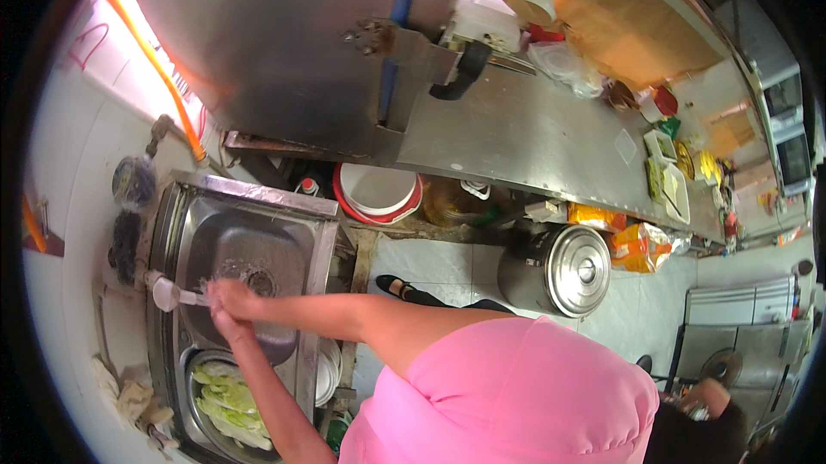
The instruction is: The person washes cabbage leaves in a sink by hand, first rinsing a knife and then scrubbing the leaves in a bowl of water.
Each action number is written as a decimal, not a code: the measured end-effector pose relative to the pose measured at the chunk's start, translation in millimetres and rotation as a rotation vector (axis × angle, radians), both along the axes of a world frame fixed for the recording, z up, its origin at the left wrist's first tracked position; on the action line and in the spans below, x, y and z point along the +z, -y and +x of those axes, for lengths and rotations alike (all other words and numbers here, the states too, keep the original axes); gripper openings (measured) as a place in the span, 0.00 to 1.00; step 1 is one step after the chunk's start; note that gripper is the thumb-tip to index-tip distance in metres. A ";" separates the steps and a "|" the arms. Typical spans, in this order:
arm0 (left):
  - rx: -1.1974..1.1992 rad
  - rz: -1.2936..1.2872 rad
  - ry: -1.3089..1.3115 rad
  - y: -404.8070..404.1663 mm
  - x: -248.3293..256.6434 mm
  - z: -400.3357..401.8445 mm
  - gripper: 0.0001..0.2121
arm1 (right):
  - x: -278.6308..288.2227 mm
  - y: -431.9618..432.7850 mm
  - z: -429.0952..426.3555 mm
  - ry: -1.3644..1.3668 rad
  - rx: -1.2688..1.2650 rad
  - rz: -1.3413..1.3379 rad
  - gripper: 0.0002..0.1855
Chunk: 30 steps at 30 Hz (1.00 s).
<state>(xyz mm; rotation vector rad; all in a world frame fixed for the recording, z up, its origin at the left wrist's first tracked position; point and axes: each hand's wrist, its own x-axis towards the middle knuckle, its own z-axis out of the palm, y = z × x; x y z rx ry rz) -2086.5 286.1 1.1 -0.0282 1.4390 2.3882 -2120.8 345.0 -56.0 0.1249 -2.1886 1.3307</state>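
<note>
Both of my hands are together over the stainless steel sink basin, in the water running from a faucet. My right hand lies against my left hand, and they partly cover each other. Their fingers are blurred by splashing water, so I cannot make out anything between them. A drain shows just beyond my right hand. Beside my left forearm, pale green leaf vegetables lie in an oval metal basin in the adjoining part of the sink.
A steel counter runs along my right, with a red-and-white bucket below it. On the tiled floor stands a large lidded steel pot. Gloves hang by the wall. Part of another person shows behind me.
</note>
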 end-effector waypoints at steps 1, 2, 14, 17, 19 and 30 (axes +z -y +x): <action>-0.153 0.260 0.043 17.0 -21.3 -20.1 0.20 | -2.5 9.4 1.7 -0.005 -0.014 0.008 0.09; -0.388 0.521 0.004 52.1 -42.6 -47.5 0.22 | 8.3 29.3 -0.9 0.016 0.020 -0.047 0.08; 0.178 0.355 0.299 2.6 24.0 0.0 0.06 | -15.9 -9.5 -22.8 0.311 -0.013 -0.014 0.21; 0.168 0.027 0.250 23.5 10.8 -0.9 0.07 | 26.7 -3.6 -20.2 0.868 0.045 -0.632 0.28; 0.227 -0.100 0.172 10.7 9.0 -10.1 0.04 | 30.6 -4.4 -13.6 0.859 0.068 -0.600 0.29; 0.255 0.183 0.338 -9.9 -31.4 -71.1 0.14 | 46.2 23.8 8.8 0.314 0.049 -0.947 0.27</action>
